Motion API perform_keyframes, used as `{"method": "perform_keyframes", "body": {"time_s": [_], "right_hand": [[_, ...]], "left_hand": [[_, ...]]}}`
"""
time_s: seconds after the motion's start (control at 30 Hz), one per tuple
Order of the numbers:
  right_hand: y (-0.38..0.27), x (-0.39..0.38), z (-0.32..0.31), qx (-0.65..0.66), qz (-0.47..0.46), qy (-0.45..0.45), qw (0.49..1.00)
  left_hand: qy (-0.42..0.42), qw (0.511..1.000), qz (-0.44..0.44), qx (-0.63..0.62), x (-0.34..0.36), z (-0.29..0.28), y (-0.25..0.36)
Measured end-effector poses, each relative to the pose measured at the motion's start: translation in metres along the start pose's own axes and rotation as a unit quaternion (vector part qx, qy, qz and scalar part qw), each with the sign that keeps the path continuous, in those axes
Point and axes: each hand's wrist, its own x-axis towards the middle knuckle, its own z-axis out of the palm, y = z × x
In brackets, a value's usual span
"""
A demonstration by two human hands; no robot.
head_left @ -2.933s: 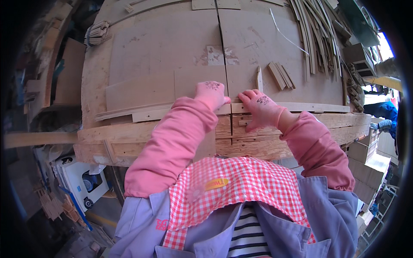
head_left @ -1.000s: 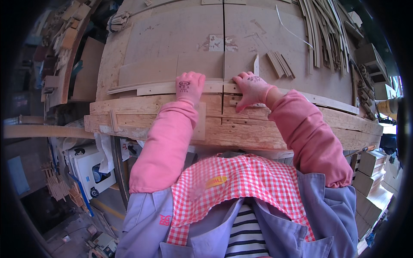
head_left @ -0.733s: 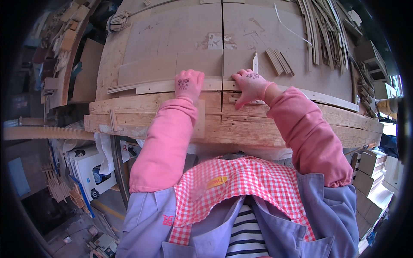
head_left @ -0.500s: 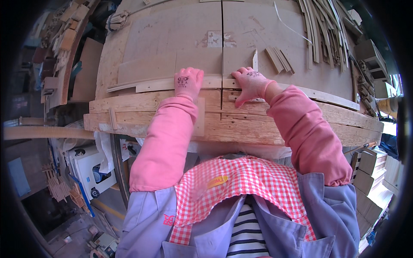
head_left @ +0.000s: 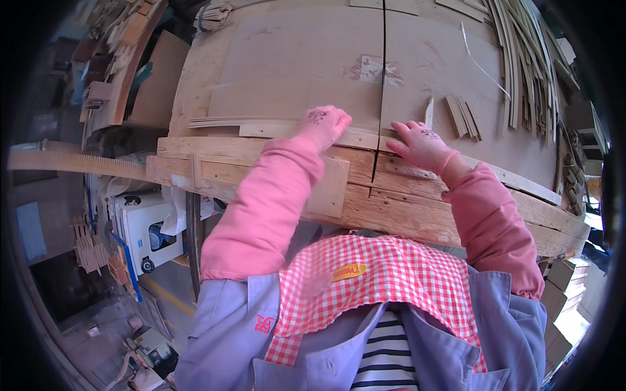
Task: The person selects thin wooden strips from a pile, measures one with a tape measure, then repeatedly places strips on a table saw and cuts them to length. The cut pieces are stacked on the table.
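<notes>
- Where the strip (head_left: 358,139) ran along the near edge of the counter (head_left: 306,49), screw heads showed in its pale face, and a narrow dark slot (head_left: 383,98) crossed between its left and right lengths.
- Over the left length, near the slot, lay the left grip (head_left: 323,125), its fingers curled; whether anything was pinched inside, I could not tell.
- Just right of the slot, the right grip (head_left: 424,146) was released, fingers spread and palm down over the strip; how firmly it pressed could not be seen.
- Behind the strip a thin sheet (head_left: 261,101) lay flat, and thin boards (head_left: 215,122) showed their edges at the strip's left end.
- Below the right palm a short bar (head_left: 409,171) was set on the front beam (head_left: 398,208); a pale square panel (head_left: 334,189) lay partly under the left forearm.
- Just beyond the right fingers a pointed stick (head_left: 429,112) aimed away from the person, with a few slats (head_left: 463,117) side by side to its right.
- Farther off, a white band (head_left: 479,62) curved toward a pile of long laths (head_left: 518,72), while a tied bundle (head_left: 212,14) sat at the far left corner.
- Left of the counter came a ribbed hose (head_left: 78,163) and, lower, a white machine (head_left: 147,228).
- Nearest the camera, the person wore a checked apron (head_left: 385,267) and pink sleeves (head_left: 261,208).
</notes>
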Motion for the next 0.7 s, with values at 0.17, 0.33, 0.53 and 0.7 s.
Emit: {"method": "perform_keyframes", "body": {"time_s": [0.17, 0.33, 0.53, 0.7], "right_hand": [[0.007, 0.005, 0.003, 0.011, -0.005, 0.023, 1.000], [0.013, 0.009, 0.007, 0.022, -0.018, 0.043, 0.999], [0.014, 0.019, -0.003, 0.059, 0.015, 0.004, 0.998], [0.004, 0.026, -0.014, 0.049, 0.048, -0.048, 0.996]], "left_hand": [[-0.014, 0.994, 0.077, -0.072, -0.006, -0.057, -0.068], [-0.068, 0.976, -0.032, 0.202, -0.066, -0.135, -0.177], [-0.087, 0.957, -0.020, 0.275, -0.086, -0.118, -0.223], [-0.046, 0.964, 0.029, 0.261, -0.077, -0.109, -0.230]]}}
